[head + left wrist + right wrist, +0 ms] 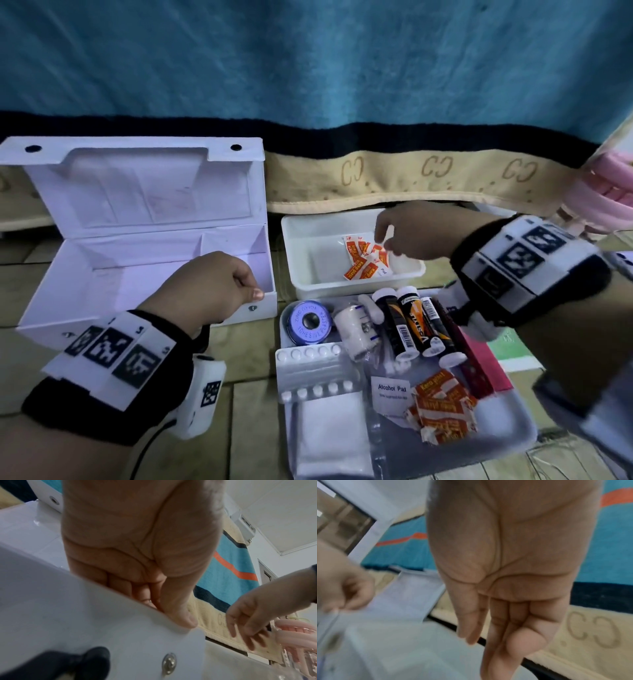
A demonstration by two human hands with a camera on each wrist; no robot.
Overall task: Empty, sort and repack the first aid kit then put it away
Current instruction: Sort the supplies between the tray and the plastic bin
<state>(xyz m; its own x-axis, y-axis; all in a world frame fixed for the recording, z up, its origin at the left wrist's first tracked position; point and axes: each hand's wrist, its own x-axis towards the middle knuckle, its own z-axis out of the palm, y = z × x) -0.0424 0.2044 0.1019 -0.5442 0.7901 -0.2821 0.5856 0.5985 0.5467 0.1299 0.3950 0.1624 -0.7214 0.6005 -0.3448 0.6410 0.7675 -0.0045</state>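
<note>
Behind the work area hangs a blue blanket (308,58) with a dark band and a beige border; the surface (246,394) below looks like pale wooden slats. At centre left of the head view sits the white first aid box (102,274), lid raised, interior showing no contents. My left hand (209,284) grips its front wall near the right corner, thumb outside and fingers curled over the rim; the left wrist view confirms this. My right hand (411,233) hovers over the small white tub (308,240) at centre frame, fingers loosely extended and holding nothing. Orange plaster packets (366,260) lie in that tub. Below it, a grey tray (507,431) holds a tape roll (310,320), a bandage roll (352,329), three black tubes (411,325), blister strips (315,371), an alcohol pad (392,390), a white gauze pad (329,435) and more orange packets (442,407).
</note>
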